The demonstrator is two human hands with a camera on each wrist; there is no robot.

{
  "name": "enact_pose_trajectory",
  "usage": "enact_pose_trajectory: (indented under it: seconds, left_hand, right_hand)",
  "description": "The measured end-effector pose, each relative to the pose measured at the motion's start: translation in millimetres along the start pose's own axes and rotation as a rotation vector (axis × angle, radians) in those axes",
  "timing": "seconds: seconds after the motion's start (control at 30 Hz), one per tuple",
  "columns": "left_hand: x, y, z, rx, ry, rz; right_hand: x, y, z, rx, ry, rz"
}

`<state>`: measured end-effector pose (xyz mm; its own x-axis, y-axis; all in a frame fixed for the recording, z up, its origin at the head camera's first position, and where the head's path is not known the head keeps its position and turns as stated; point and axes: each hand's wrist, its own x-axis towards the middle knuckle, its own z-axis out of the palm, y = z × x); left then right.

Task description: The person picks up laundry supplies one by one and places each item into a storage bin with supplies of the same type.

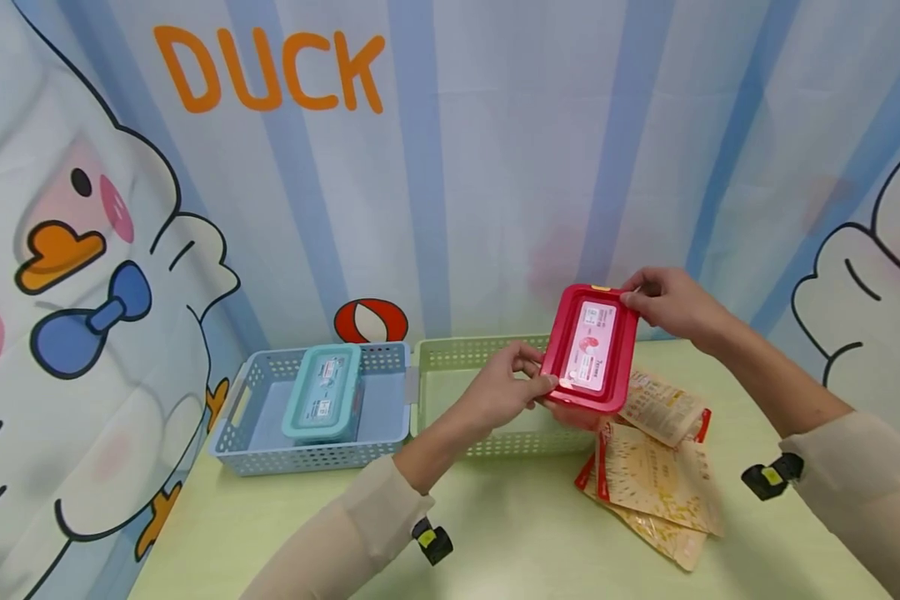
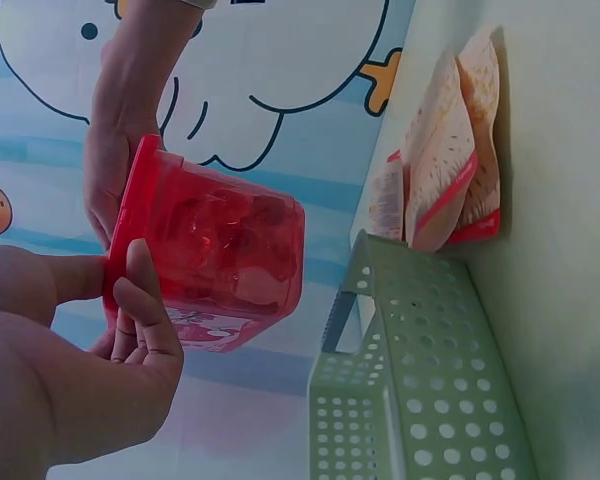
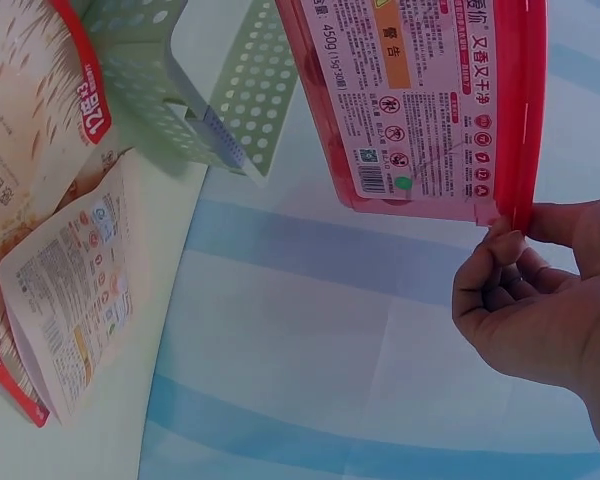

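A red lidded laundry pod box [image 1: 588, 346] is held up between both hands, tilted so its labelled lid faces the head camera. My left hand [image 1: 502, 387] pinches the lid's lower left corner between thumb and fingers. At the upper right corner, my right hand [image 1: 675, 304] grips the lid's edge the same way. In the left wrist view, rounded shapes show through the box's clear red side [image 2: 225, 240]. A printed label with a yellow warning patch covers the side of the box [image 3: 420, 110] in the right wrist view. The lid is on.
Behind and below the box stands a green perforated basket [image 1: 487, 342]. Beside it on the left is a blue basket [image 1: 232, 454] holding a teal lidded box [image 1: 326, 396]. Several beige and red packets [image 1: 660, 475] lie overlapping at the right. A printed curtain [image 1: 495, 167] hangs behind the table.
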<state>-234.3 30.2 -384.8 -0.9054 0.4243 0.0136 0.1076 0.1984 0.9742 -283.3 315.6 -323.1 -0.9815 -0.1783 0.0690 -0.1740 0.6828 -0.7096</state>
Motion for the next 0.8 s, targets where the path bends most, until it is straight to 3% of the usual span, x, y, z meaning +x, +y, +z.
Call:
enact_pose_trajectory:
  seconds: [0.47,0.8]
  left_hand:
    - [-8.2,-2.7,-24.5,0.035,0.023,0.005]
    - [-13.9,1.0,-40.9,-0.039,0.035,0.023]
  right_hand:
    - [11.6,-21,16,0.020,0.038,-0.028]
    - [18.7,-34,25,0.119,0.036,-0.041]
